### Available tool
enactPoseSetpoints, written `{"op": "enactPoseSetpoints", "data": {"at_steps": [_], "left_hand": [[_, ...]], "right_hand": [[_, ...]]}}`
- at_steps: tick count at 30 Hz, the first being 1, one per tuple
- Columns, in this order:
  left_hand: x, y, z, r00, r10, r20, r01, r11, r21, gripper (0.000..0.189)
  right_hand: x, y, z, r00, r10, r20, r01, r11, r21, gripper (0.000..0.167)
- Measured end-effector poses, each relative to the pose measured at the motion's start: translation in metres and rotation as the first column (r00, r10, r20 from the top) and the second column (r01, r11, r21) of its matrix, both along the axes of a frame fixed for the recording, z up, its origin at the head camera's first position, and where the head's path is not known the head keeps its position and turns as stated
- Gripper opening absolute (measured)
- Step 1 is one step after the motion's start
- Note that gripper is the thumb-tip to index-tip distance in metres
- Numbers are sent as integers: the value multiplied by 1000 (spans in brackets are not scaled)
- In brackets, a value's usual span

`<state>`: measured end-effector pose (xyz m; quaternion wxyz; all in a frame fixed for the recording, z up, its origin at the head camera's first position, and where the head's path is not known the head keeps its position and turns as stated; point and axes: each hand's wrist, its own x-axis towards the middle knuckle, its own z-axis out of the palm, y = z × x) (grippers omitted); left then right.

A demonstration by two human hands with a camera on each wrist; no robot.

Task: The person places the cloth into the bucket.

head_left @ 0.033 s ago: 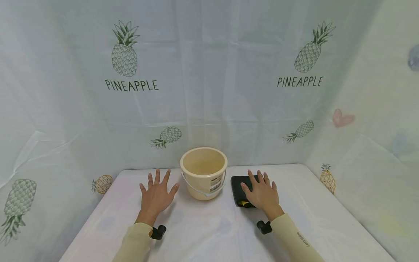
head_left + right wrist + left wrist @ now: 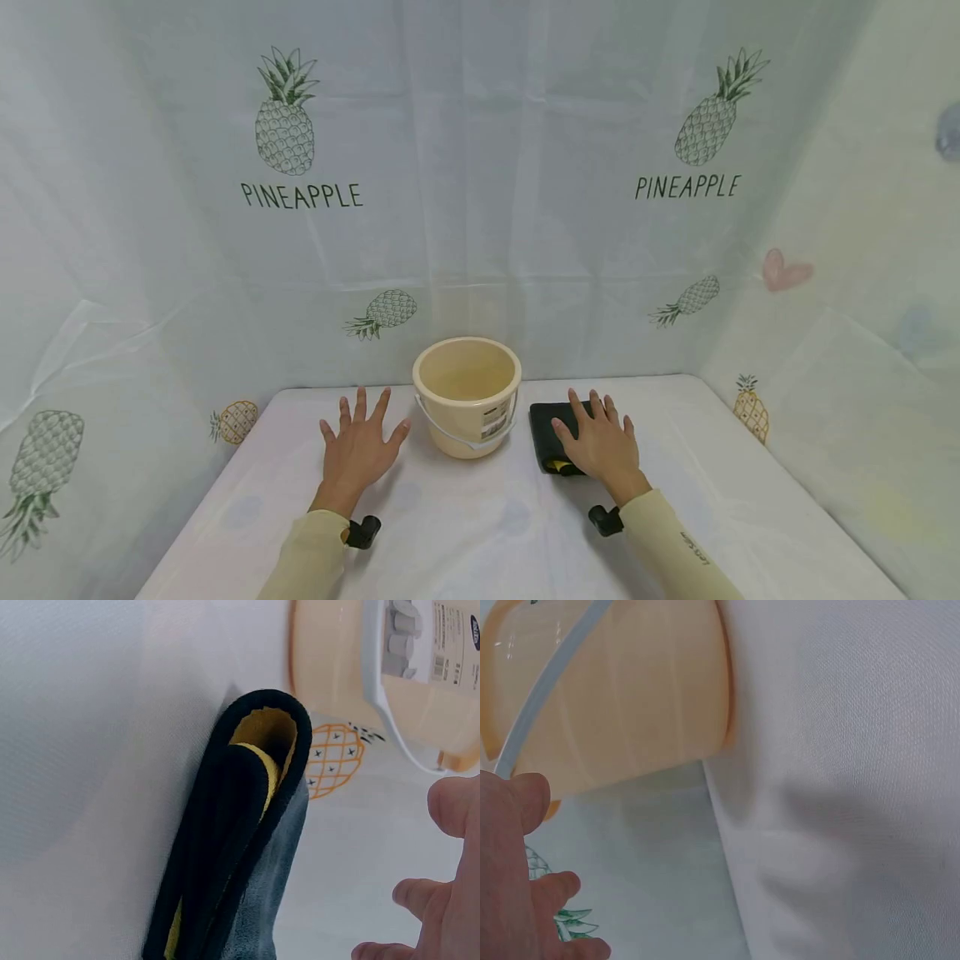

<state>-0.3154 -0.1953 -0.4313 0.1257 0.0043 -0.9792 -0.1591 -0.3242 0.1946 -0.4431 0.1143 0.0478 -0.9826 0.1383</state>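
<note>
A cream plastic bucket [image 2: 450, 423] stands upright at the back middle of the table, its white handle [image 2: 546, 679] hanging down in front. To its left my left hand [image 2: 354, 454] hovers over the table with fingers spread, apart from the bucket and holding nothing. On the bucket's other side lies a folded dark cloth [image 2: 546, 433], its yellow inner face [image 2: 264, 735] showing at the fold in the right wrist view. My right hand [image 2: 604, 448] is held above this cloth, fingers spread and not touching it, and covers part of it in the head view.
The table [image 2: 465, 533] has a pale patterned cover. Hanging sheets printed with pineapples [image 2: 285, 137] surround it at the back and both sides. A label [image 2: 450, 645] is on the bucket's side. Each wrist carries a small black camera [image 2: 363, 532].
</note>
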Motion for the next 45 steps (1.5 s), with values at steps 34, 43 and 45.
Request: {"op": "enactPoseSetpoints", "data": {"at_steps": [34,43,45], "left_hand": [[-27,32,30,932,-195,-305,334,789,516,88],[-35,36,27,921,-204,-332,364,753,548,80],[-37,36,25,920,-206,-334,368,752,547,79]], "right_hand": [[-23,5,-25,999,-17,40,17,1000,-19,114],[-25,5,-32,998,-21,61,22,999,-26,122],[-27,5,-33,997,-21,69,23,999,-28,123]]}}
